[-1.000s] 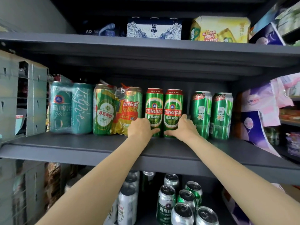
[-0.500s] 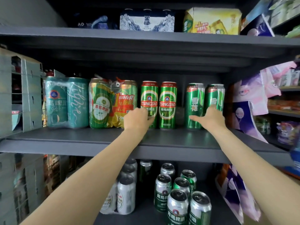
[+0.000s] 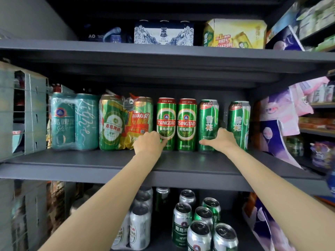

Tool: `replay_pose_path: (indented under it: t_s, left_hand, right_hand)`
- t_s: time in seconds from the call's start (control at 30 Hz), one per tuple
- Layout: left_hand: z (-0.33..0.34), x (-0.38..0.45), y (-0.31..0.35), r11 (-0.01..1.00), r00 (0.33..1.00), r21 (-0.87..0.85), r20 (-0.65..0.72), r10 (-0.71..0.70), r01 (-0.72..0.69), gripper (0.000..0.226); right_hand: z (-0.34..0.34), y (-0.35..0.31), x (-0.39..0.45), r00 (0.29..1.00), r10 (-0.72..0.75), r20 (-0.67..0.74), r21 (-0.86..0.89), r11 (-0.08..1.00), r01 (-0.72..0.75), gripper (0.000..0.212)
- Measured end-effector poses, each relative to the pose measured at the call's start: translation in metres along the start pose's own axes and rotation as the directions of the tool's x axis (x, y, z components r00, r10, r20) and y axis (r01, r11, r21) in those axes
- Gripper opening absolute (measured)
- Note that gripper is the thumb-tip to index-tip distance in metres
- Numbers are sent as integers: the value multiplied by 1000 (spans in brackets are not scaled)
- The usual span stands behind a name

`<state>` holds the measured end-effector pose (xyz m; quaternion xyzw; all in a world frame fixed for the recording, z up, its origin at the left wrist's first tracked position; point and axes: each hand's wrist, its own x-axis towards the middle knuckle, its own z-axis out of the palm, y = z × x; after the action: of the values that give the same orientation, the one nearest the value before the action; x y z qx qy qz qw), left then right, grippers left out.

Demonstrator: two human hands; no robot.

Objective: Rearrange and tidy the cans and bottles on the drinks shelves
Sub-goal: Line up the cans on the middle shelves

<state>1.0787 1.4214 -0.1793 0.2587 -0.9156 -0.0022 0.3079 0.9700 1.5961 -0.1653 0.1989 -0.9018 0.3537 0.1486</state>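
Observation:
On the middle shelf (image 3: 108, 167) stand two red-topped green Tsingtao cans (image 3: 176, 124) side by side. My left hand (image 3: 148, 142) holds the lower left side of the left Tsingtao can, thumb on its front. Right of the pair stands a green Snow beer can (image 3: 208, 122), close against them. My right hand (image 3: 222, 140) grips its base, thumb across the front and fingers behind. A second Snow can (image 3: 238, 124) stands apart to the right, with a gap between the two.
Left of the Tsingtao pair sit a shrink-wrapped green and gold can pack (image 3: 125, 122) and a teal can pack (image 3: 74, 122). Boxed packs (image 3: 163, 35) line the top shelf. Several loose cans (image 3: 195, 225) stand on the bottom shelf. Purple and pink packages (image 3: 277, 120) hang at the right.
My right hand left the Tsingtao pair, took the left Snow can and slid it left against them, opening a gap to the other Snow can. My left hand stayed put.

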Motion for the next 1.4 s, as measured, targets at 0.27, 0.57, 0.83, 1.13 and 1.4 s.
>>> replay_pose_path:
  t_s: [0.27,0.57,0.83,1.13,1.4]
  left_hand:
    - [0,3,-2,998,998,-49,-54,25,-28,42]
    - [6,7,2,969,976,-119,20,219,-215,42]
    - [5,6,-7,994,999,-101,13,-45,46,55]
    - [-2,2,-5,998,998,-42,57,-33,36,38]
    - [-3,-4,-7,997,987,-79,158,19,-7,45]
  right_hand:
    - [-25,19,5,875,-40,-483,203,967,156,55]
    - [-34,63,23,965,251,-76,54,967,-247,72]
    - [-34,62,15,987,157,-28,123,981,-152,68]
    - [-33,59,15,995,93,23,115,989,-95,52]
    - [-35,62,9,994,86,60,81,993,-91,75]
